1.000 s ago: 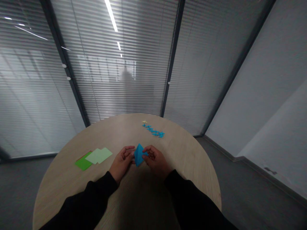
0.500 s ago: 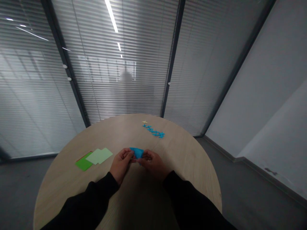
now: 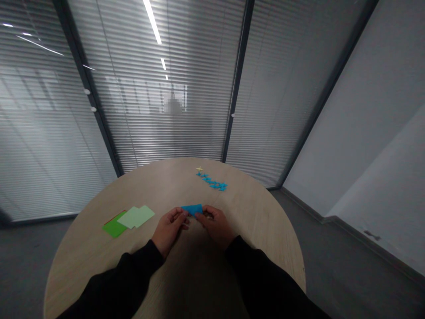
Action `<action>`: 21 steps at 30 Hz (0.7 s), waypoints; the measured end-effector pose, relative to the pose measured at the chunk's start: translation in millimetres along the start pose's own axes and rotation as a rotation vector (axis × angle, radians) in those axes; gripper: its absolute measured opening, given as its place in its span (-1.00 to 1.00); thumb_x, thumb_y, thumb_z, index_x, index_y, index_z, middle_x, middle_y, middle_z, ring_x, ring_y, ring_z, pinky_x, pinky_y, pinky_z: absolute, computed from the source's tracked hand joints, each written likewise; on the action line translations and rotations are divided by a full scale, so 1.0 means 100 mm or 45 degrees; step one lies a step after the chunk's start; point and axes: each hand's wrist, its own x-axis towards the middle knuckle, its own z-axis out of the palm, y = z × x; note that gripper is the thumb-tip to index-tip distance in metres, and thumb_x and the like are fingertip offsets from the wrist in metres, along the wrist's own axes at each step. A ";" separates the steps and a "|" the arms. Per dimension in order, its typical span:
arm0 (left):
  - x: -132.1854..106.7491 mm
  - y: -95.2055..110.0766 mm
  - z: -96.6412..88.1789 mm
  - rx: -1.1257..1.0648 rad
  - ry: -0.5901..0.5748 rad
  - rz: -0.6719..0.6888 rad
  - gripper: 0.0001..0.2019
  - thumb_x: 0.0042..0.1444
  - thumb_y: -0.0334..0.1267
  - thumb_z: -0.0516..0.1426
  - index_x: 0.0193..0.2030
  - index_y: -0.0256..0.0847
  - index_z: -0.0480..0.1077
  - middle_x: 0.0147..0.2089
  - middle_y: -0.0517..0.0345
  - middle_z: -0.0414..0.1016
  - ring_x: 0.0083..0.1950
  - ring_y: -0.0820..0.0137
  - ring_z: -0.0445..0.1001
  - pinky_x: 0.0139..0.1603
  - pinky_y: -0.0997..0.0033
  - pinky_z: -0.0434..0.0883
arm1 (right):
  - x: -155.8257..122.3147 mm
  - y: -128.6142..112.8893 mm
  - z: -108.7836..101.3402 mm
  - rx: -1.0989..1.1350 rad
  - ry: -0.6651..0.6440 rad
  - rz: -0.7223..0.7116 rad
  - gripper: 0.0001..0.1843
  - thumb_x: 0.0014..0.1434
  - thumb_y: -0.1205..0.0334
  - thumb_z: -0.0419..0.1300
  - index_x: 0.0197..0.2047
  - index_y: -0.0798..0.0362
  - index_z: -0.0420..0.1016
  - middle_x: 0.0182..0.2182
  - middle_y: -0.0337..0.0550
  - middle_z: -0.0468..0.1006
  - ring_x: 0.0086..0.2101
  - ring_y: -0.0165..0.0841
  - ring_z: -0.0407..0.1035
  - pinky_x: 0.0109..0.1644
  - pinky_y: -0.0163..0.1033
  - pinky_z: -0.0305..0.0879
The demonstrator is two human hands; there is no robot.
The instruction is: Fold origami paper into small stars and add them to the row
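A folded blue paper [image 3: 193,209] lies low over the round wooden table [image 3: 99,257], pinched between both of my hands. My left hand [image 3: 170,229] grips its left end with thumb and fingers closed. My right hand [image 3: 214,223] holds the right end, its fingers curled over the fold. Both arms wear dark sleeves.
A stack of green paper sheets [image 3: 130,219] lies to the left of my hands. A row of small blue folded figures [image 3: 213,182] with a pale star [image 3: 199,169] sits at the table's far side. Glass walls with blinds stand behind the table.
The blue paper has gone from an upright diamond shape to a flat, narrow fold held lower. My hands have shifted slightly forward on the table.
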 end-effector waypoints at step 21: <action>0.03 -0.08 -0.06 0.052 -0.138 0.013 -0.58 0.04 0.12 0.30 -0.23 -0.25 0.51 -0.45 0.23 0.42 -0.44 0.49 0.32 -0.38 0.49 0.26 | -0.03 0.01 0.00 -0.143 -0.118 -0.172 -0.80 0.17 0.13 0.26 -0.39 0.07 0.47 -0.48 -0.29 0.40 -0.51 -0.48 0.21 -0.46 -0.38 0.12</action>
